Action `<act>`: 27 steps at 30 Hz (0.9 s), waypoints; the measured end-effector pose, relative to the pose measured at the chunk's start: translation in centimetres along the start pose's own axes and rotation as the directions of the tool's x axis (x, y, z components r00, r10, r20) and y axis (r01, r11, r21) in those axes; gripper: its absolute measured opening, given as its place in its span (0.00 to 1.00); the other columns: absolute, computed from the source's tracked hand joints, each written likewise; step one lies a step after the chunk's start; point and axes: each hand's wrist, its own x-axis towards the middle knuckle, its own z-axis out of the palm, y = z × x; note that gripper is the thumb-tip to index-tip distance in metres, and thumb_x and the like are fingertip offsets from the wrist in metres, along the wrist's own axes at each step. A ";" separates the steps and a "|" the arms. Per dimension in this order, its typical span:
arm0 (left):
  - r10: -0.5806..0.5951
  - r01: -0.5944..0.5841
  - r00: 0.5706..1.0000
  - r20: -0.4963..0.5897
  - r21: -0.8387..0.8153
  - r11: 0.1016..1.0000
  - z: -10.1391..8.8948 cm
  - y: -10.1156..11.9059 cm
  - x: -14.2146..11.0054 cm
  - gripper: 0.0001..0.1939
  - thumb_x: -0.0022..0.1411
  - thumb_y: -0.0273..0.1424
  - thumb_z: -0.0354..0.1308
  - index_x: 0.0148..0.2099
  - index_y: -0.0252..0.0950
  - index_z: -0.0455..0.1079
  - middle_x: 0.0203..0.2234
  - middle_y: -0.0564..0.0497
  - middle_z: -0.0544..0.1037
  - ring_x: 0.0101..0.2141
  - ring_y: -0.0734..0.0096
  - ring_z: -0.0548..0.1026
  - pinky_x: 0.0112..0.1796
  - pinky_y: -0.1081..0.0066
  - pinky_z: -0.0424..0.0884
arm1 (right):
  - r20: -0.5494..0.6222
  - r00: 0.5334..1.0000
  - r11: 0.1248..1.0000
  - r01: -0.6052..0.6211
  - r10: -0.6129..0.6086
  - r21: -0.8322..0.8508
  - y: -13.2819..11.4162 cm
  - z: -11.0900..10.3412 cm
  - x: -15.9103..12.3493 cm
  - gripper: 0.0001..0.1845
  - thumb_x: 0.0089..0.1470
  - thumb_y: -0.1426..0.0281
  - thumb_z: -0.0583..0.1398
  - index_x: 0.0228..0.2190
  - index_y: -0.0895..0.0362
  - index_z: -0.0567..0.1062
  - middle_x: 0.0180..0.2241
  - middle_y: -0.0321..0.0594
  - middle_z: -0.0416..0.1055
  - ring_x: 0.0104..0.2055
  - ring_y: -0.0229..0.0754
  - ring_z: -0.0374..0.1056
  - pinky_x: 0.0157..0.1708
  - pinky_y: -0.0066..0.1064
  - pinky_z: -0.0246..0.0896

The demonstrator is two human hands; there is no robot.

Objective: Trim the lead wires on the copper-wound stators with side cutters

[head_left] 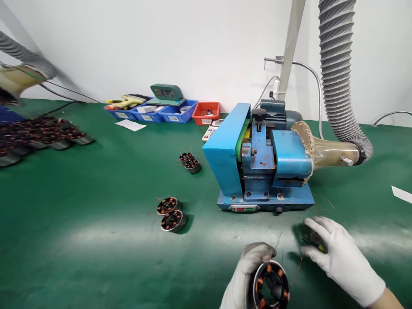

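Observation:
My left hand (249, 270), in a white glove, grips a motor stator (271, 285) at the bottom of the view. Copper windings line its metal ring, and thin wire ends stick up from it. To the right, my gloved right hand (336, 253) curls its fingers around a dark object (310, 238) with a small yellow patch. It is mostly hidden and blurred, so its kind is unclear. A pair of stators (171, 214) stands on the green mat to the left, and another pair (189, 163) sits farther back.
A blue belt grinding machine (257, 159) stands ahead, joined to a grey extraction hose (337, 73). Many stators (48, 135) are massed at the far left. Blue bins (174, 112), a red bin (206, 112), a clock (166, 92) and a calculator (210, 130) line the back.

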 end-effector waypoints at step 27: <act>-0.230 0.247 0.909 0.348 -0.004 0.969 -0.8 -0.3 1.4 0.09 0.52 0.37 0.60 0.30 0.40 0.78 0.11 0.55 0.69 0.12 0.71 0.68 0.14 0.71 0.68 | 0.529 0.826 0.943 0.011 -0.196 0.332 -6.2 -5.2 2.5 0.07 0.53 0.69 0.57 0.29 0.52 0.76 0.24 0.33 0.72 0.23 0.37 0.62 0.22 0.24 0.53</act>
